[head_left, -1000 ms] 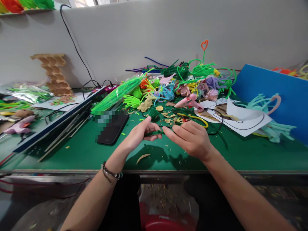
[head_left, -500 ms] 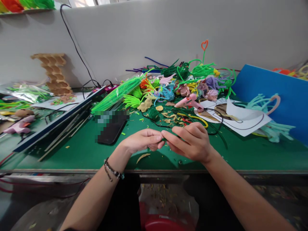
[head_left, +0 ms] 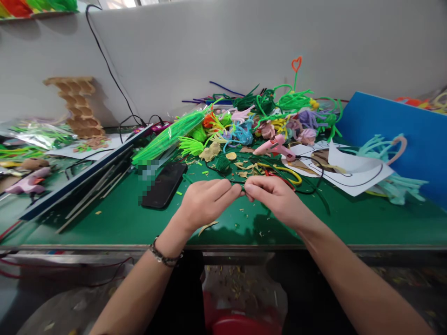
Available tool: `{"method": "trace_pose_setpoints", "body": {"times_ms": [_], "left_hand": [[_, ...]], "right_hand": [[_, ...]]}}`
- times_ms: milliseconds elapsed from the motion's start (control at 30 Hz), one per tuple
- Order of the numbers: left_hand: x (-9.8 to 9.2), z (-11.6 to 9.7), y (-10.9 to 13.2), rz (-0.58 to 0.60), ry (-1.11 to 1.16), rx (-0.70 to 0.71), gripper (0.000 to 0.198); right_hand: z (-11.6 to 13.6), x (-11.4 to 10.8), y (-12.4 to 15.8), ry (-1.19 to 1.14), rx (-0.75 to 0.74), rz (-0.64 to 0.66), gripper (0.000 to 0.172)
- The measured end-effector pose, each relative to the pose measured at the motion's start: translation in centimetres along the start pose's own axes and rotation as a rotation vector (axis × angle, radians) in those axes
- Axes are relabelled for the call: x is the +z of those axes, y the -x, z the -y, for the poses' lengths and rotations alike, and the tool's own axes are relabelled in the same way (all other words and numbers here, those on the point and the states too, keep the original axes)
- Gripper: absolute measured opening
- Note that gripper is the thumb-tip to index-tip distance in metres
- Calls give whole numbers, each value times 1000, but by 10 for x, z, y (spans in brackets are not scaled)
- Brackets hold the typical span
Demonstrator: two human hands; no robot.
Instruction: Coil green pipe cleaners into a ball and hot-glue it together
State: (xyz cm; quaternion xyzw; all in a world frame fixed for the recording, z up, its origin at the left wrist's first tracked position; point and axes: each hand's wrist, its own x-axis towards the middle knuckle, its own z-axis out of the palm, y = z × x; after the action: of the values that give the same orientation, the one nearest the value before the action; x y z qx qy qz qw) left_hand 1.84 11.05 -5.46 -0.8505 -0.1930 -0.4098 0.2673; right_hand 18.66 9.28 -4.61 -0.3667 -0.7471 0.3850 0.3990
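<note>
Left hand (head_left: 204, 201) and right hand (head_left: 275, 197) now up and closer, fingertips meeting. Both pinched shut on a dark green fuzzy wire (head_left: 242, 185), mostly hidden, above the green desk (head_left: 115, 218). Before, hands lower, wire showing more. Looks like twisting.

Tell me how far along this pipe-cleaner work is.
Done: a pile of finished flowers lies at the back of the table, beside the glue gun. In hand: the left hand and right hand meet fingertip to fingertip, pinching a dark green stem. Left: the bag of green stems looks unused.
</note>
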Motion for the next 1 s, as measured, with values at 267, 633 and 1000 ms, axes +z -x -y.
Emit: {"method": "trace_pose_setpoints", "body": {"times_ms": [267,633,1000], "left_hand": [[2,5,4,15,-181,125,21],[8,16,7,582,1164,-644,53],[3,13,3,495,955,-469,38]], "right_hand": [[-5,-1,-2,-414,347,187,33],[-15,-2,6,1155,-837,-274,16],[-18,-2,9,1207,-879,-351,14]]}}
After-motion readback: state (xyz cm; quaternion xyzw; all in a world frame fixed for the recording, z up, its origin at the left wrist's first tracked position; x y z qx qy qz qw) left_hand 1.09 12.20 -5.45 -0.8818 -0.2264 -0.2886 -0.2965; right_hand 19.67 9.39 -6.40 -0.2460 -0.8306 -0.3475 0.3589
